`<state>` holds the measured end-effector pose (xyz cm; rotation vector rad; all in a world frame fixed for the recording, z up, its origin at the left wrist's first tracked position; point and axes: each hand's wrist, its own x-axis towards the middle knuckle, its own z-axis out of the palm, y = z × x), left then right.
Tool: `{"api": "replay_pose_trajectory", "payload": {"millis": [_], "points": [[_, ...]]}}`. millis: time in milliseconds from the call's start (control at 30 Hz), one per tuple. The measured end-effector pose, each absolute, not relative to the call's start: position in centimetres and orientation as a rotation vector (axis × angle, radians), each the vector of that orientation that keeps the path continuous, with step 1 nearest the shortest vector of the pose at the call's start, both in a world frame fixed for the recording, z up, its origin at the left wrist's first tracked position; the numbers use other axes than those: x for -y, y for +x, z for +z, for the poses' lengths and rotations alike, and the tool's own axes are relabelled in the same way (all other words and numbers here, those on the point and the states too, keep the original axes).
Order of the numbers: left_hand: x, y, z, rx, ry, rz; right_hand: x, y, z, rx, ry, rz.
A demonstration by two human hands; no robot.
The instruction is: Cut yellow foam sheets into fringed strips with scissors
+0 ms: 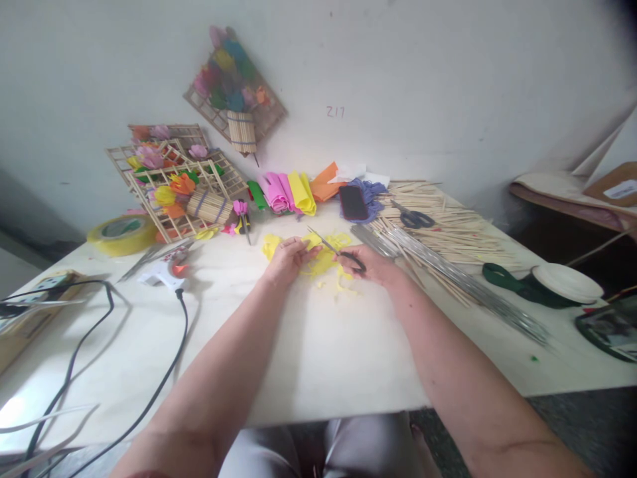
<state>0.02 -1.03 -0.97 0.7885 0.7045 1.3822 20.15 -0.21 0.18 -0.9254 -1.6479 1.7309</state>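
My right hand (372, 264) is closed around the dark handles of a pair of scissors (330, 247), whose blades point up and to the left. The blades look slightly parted. Just left of them my left hand (291, 259) is pinched on a bit of yellow crepe paper; the piece itself is mostly hidden by the fingers. Beneath and between both hands lies a loose heap of yellow crepe paper scraps (318, 264), with small bits scattered toward me on the white table (333, 358).
Rolls of coloured crepe paper (279, 191), a phone (353, 202), a second pair of scissors (415, 218) and wooden sticks (448, 232) lie behind. Silvery wires (462, 292) lie right. Left are a glue gun (164, 273) with its cord, tape (122, 234) and flower-decorated stick frames (174, 192).
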Motion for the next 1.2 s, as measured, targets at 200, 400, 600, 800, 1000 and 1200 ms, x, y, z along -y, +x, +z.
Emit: {"api": "replay_pose_trajectory", "payload": {"millis": [200, 400, 600, 800, 1000, 1200], "points": [[0.92, 0.03, -0.97, -0.698, 0.785, 1.377, 0.26, 20.06, 0.24, 1.682, -0.951, 1.694], [0.86, 0.11, -0.97, -0.705, 0.77, 1.384, 0.5, 20.03, 0.39, 1.705, -0.961, 1.645], [0.87, 0.22, -0.9, -0.729, 0.747, 1.456, 0.6, 19.87, 0.47, 1.711, -0.978, 1.634], [0.83, 0.18, -0.9, -0.73, 0.748, 1.48, 0.67, 19.74, 0.33, 1.725, -0.98, 1.613], [0.89, 0.27, -0.75, -0.743, 0.739, 1.512, 0.66, 19.5, 0.14, 1.718, -0.985, 1.614], [1.15, 0.22, -0.59, -0.719, 0.777, 1.471, 0.64, 19.56, 0.08, 1.712, -1.002, 1.616]]}}
